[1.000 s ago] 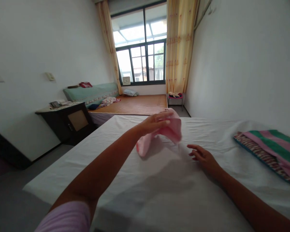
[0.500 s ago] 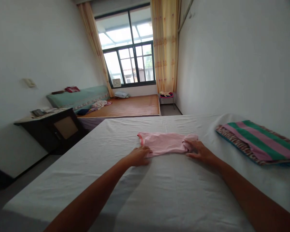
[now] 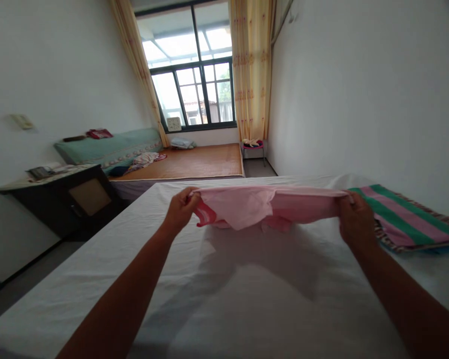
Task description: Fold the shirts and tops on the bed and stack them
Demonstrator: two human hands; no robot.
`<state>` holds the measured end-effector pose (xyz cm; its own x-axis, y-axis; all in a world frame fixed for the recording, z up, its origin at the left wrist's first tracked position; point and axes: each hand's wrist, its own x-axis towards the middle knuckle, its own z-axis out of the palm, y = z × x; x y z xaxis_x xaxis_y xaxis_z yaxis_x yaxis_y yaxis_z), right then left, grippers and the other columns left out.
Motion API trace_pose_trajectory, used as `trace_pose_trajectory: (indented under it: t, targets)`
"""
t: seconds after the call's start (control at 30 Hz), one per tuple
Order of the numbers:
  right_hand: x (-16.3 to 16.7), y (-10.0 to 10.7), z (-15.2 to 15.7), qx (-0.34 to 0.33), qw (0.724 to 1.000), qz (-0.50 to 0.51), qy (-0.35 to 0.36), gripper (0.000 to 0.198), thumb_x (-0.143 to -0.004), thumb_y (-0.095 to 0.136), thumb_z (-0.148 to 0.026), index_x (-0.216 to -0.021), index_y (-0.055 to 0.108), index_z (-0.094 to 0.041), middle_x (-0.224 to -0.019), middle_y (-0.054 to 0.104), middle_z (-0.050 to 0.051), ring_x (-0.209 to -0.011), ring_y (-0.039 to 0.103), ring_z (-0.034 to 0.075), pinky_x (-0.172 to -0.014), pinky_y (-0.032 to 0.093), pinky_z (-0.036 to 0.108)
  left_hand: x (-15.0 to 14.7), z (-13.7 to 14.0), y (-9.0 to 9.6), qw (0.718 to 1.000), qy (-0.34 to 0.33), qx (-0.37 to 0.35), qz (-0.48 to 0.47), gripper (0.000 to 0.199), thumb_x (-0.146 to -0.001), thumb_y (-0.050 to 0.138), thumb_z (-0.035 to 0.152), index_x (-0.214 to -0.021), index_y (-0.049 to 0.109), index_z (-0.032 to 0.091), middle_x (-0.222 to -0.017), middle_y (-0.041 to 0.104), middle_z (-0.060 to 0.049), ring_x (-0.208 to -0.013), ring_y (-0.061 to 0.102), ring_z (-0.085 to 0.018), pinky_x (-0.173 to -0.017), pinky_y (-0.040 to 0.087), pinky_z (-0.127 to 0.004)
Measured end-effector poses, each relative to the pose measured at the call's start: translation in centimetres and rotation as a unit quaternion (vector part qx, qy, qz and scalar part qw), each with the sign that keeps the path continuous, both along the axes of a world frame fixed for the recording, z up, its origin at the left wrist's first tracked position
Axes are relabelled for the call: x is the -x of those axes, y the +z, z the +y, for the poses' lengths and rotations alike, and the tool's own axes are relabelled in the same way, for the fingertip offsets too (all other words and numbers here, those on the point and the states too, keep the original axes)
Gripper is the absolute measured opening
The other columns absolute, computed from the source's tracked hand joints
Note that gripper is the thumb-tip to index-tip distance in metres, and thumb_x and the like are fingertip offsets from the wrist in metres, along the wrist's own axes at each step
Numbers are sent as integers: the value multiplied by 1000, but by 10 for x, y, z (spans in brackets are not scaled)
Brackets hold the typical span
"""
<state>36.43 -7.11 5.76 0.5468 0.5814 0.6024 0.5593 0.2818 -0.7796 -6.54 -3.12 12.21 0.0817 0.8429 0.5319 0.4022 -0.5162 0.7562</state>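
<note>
As it spreads below and all around the pink cloth [image 3: 239,204], the white sheet [image 3: 97,284] is the biggest thing before me. Beyond the pink cloth, farther from my body, is a low bed [image 3: 205,159] with a brown top, and above this bed is a window [image 3: 168,94]. Well to the left of the pink cloth stands a dark cabinet [image 3: 86,197]. Just to its right lies a folded striped cloth [image 3: 415,214] of green and pink, partly covered in my view by my hand.

The pink cloth itself, which I think is a piece of clothing, is lifted over the white sheet; whether its lower folds touch the sheet, I cannot tell. Its long axis goes from left to right, across me, and the upper edge is pulled nearly straight. The fingers of my left hand [image 3: 181,208] pinch one end, and those of my right hand [image 3: 357,219] grip the other. So the pink cloth lies exactly between them, and neither hand is nearer. Smallest is the red trim [image 3: 206,214], hanging close to my left fingers.
</note>
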Motion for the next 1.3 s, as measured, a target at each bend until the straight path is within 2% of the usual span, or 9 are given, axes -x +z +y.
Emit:
trace_pose_trajectory:
  t: [0.17, 0.3, 0.43, 0.53, 0.67, 0.83, 1.0, 1.13, 1.3]
  targets:
    - [13, 67, -4, -60, 997, 29, 40, 39, -84, 54, -55, -101, 64, -22, -80, 64, 4, -67, 55, 19, -57, 47, 32, 10, 5, 61, 984, -55, -6, -170, 21, -77, 65, 36, -83, 63, 15, -64, 57, 3, -53, 50, -8, -50, 40, -17]
    - [11, 80, 46, 2, 1000, -14, 7, 38, -82, 57, -49, -97, 66, -15, -84, 68, 7, -76, 60, 21, -74, 51, 39, -1, 58, 52, 959, -66, 112, -250, 21, -73, 66, 33, -84, 60, 15, -61, 56, 4, -52, 53, -10, -54, 46, -21]
    - [16, 51, 98, 89, 994, -18, 64, 39, -81, 56, -40, -107, 61, -11, -99, 69, 15, -86, 65, 23, -79, 52, 40, -4, 100, 12, 950, 83, 188, -233, 29, -73, 65, 21, -100, 59, 13, -63, 57, 3, -57, 57, -11, -62, 50, -25]
    - [27, 16, 106, 82, 985, -98, 113, 43, -83, 52, -36, -120, 53, -14, -113, 67, 16, -96, 65, 23, -81, 53, 39, 9, 101, -23, 954, 110, 180, -212, 30, -73, 63, 18, -102, 60, 14, -76, 63, -1, -71, 61, -12, -72, 50, -26]
    - [56, -27, 76, 122, 936, -216, 248, 30, -89, 45, -36, -112, 59, -23, -109, 70, 8, -96, 66, 21, -80, 54, 37, 25, 81, -67, 991, 13, 131, 6, 26, -76, 58, 23, -98, 68, 14, -93, 70, -7, -89, 64, -19, -86, 49, -33]
    - [97, -70, 33, 165, 822, -373, 398, 25, -92, 47, -33, -106, 67, -24, -110, 70, 6, -104, 62, 22, -93, 48, 40, 22, 70, -102, 945, -117, 65, 298, 34, -78, 50, 16, -106, 69, 18, -113, 69, -8, -107, 61, -21, -98, 45, -35]
    - [107, -89, 25, 166, 815, -405, 380, 28, -92, 51, -34, -114, 65, -26, -121, 67, 6, -113, 57, 22, -97, 44, 41, 7, 92, -121, 904, -111, 1, 413, 42, -75, 53, 8, -110, 67, 25, -123, 63, -8, -119, 54, -23, -104, 39, -38]
    - [108, -86, 25, 151, 824, -393, 379, 26, -92, 51, -32, -112, 66, -25, -117, 68, 6, -111, 58, 20, -96, 44, 38, -9, 132, -121, 935, -57, 95, 336, 9, -70, 61, 13, -72, 66, 21, -87, 69, -5, -95, 63, -22, -89, 48, -35]
    - [110, -83, 23, 149, 836, -375, 372, 24, -90, 54, -27, -111, 66, -24, -115, 68, 6, -109, 58, 20, -95, 44, 38, -21, 188, -100, 970, 7, 108, 216, 17, -82, 49, 17, -87, 65, 14, -77, 64, -4, -75, 64, -15, -71, 51, -28]
